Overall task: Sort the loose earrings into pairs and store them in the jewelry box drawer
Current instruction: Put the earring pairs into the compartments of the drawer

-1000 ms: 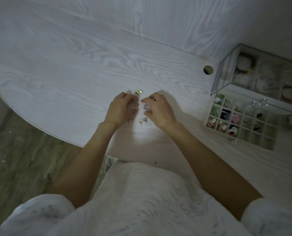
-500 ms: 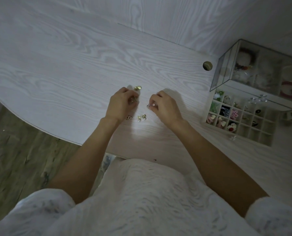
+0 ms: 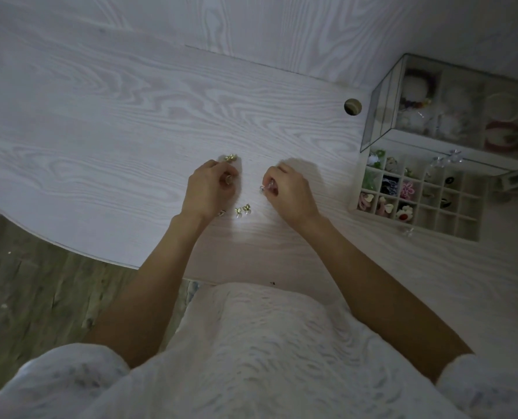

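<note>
Your left hand [image 3: 210, 189] curls its fingers round a small gold-toned earring [image 3: 228, 178], and your right hand [image 3: 288, 192] pinches a small clear, silvery earring [image 3: 267, 187]; both hover low over the pale wood-grain table [image 3: 100, 122]. Between your wrists two gold bow-shaped pearl earrings [image 3: 242, 210] lie side by side, and a small gold cluster of earrings [image 3: 230, 157] sits just beyond your left fingertips. The open, grid-divided jewelry box drawer [image 3: 418, 201] lies well to the right of your right hand, under the glass-walled jewelry box [image 3: 451, 107].
</note>
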{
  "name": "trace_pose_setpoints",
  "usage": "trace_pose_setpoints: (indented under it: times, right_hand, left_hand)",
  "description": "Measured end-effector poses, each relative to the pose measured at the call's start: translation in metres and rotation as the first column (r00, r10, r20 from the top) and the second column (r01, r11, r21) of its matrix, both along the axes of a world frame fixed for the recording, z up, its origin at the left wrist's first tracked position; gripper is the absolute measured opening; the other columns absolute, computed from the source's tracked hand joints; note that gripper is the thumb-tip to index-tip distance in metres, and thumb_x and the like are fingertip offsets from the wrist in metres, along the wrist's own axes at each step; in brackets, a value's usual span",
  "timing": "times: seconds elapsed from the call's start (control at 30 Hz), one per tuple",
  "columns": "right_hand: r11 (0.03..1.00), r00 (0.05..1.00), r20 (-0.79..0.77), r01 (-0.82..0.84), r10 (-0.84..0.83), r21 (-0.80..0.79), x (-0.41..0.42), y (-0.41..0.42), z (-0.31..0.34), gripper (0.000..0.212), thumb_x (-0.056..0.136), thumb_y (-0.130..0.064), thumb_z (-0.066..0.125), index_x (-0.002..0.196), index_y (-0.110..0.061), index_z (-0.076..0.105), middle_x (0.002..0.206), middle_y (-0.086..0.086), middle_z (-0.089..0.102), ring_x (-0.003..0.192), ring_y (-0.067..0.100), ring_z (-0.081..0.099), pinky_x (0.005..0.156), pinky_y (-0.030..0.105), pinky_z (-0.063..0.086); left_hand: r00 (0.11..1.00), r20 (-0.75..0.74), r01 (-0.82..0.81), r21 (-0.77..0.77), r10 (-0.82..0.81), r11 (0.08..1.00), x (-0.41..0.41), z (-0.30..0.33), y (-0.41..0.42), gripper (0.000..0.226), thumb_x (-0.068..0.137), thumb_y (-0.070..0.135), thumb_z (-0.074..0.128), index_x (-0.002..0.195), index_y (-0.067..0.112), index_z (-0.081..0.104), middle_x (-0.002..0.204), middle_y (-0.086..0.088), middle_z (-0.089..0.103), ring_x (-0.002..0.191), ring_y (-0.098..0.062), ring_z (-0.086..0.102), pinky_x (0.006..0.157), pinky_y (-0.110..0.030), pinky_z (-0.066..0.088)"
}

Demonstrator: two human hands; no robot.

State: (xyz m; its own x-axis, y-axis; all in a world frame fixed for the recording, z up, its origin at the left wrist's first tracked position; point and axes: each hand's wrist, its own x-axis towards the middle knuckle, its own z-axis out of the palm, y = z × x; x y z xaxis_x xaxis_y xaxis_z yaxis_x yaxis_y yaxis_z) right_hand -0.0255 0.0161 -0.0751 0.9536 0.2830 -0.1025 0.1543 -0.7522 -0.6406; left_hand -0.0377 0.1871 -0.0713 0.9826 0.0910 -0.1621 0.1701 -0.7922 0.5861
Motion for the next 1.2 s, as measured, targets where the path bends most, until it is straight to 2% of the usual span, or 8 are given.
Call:
trace_pose_setpoints:
  times: [0.1,0.23,0.33,0.43,0.6,0.77,0.97,1.2]
  right_hand:
    - [1.000,1.000,0.007,0.020,-0.020,0.024,-0.002,-0.003,0.002,0.006,0.077,-0.003,0.065,0.080,-0.006,0.061,0.082,0.009,0.061,0.071,0.023,0.059,0.067,0.037,0.050]
    - [0.995,0.997,-0.017,0.079,-0.078,0.063,-0.009,-0.012,0.007,0.005,0.078,-0.009,0.066,0.081,-0.007,0.062,0.080,0.009,0.061,0.072,0.020,0.058,0.068,0.032,0.045]
    - [0.991,0.993,0.001,0.120,-0.120,0.054,-0.022,-0.024,0.016,0.007,0.079,-0.010,0.067,0.084,-0.008,0.063,0.082,0.007,0.060,0.075,0.018,0.056,0.066,0.024,0.038]
    - [0.971,0.975,0.023,0.218,-0.221,0.095,-0.042,-0.049,0.025,0.007,0.081,-0.012,0.068,0.086,-0.009,0.063,0.082,0.002,0.057,0.073,0.012,0.053,0.067,0.024,0.042]
    - [0.886,0.897,-0.003,0.436,-0.441,0.156,-0.085,-0.115,0.039,0.007,0.084,-0.014,0.066,0.090,-0.012,0.063,0.085,0.005,0.062,0.073,0.016,0.059,0.070,0.029,0.052]
    - [0.785,0.795,0.019,0.594,-0.606,0.175,-0.118,-0.190,0.047,0.005,0.084,-0.011,0.067,0.089,-0.010,0.064,0.087,0.006,0.065,0.072,0.009,0.057,0.066,0.005,0.043]
    - [0.713,0.724,0.033,0.668,-0.689,0.211,-0.125,-0.251,0.047,0.005,0.084,-0.011,0.066,0.088,-0.010,0.064,0.085,0.005,0.065,0.071,0.006,0.057,0.066,0.005,0.043]
    - [0.698,0.712,0.029,0.678,-0.701,0.229,-0.103,-0.279,0.037,0.006,0.083,-0.011,0.066,0.089,-0.010,0.064,0.087,0.007,0.065,0.074,0.010,0.059,0.066,0.008,0.045]
  left_hand:
    - [1.000,0.003,0.023,0.006,-0.023,1.000,0.000,0.007,-0.002,0.016,0.081,0.011,0.063,0.095,0.015,0.070,0.091,-0.007,0.069,0.085,-0.025,0.064,0.075,-0.030,0.046]
    - [1.000,0.012,0.023,-0.040,-0.023,0.999,-0.003,0.018,-0.005,0.015,0.080,0.015,0.065,0.095,0.015,0.070,0.085,-0.006,0.072,0.081,-0.025,0.066,0.078,-0.034,0.051]
    - [1.000,0.002,0.029,-0.117,-0.029,0.993,-0.005,0.022,-0.013,0.018,0.078,0.015,0.070,0.096,0.018,0.071,0.081,-0.003,0.069,0.074,-0.018,0.066,0.080,-0.036,0.055]
    - [0.994,0.023,0.107,-0.169,-0.105,0.980,-0.010,0.029,-0.038,0.020,0.077,0.022,0.073,0.096,0.024,0.070,0.081,0.004,0.067,0.071,-0.011,0.063,0.075,-0.033,0.056]
    - [0.945,0.117,0.319,-0.127,-0.306,0.939,-0.025,0.045,-0.118,0.019,0.079,0.035,0.070,0.097,0.030,0.069,0.082,0.011,0.066,0.078,-0.007,0.061,0.068,-0.024,0.050]
    - [0.860,0.191,0.493,-0.074,-0.473,0.867,-0.029,0.045,-0.219,0.020,0.082,0.029,0.067,0.102,0.028,0.070,0.093,0.004,0.072,0.091,-0.017,0.061,0.072,-0.030,0.049]
    - [0.797,0.203,0.563,0.091,-0.568,0.822,-0.012,0.026,-0.290,0.021,0.077,0.022,0.071,0.097,0.022,0.073,0.098,-0.002,0.071,0.100,-0.027,0.058,0.085,-0.037,0.040]
    - [0.797,0.137,0.551,0.236,-0.588,0.801,-0.005,0.020,-0.305,0.020,0.078,0.032,0.069,0.096,0.023,0.074,0.095,-0.007,0.066,0.097,-0.032,0.054,0.083,-0.042,0.036]
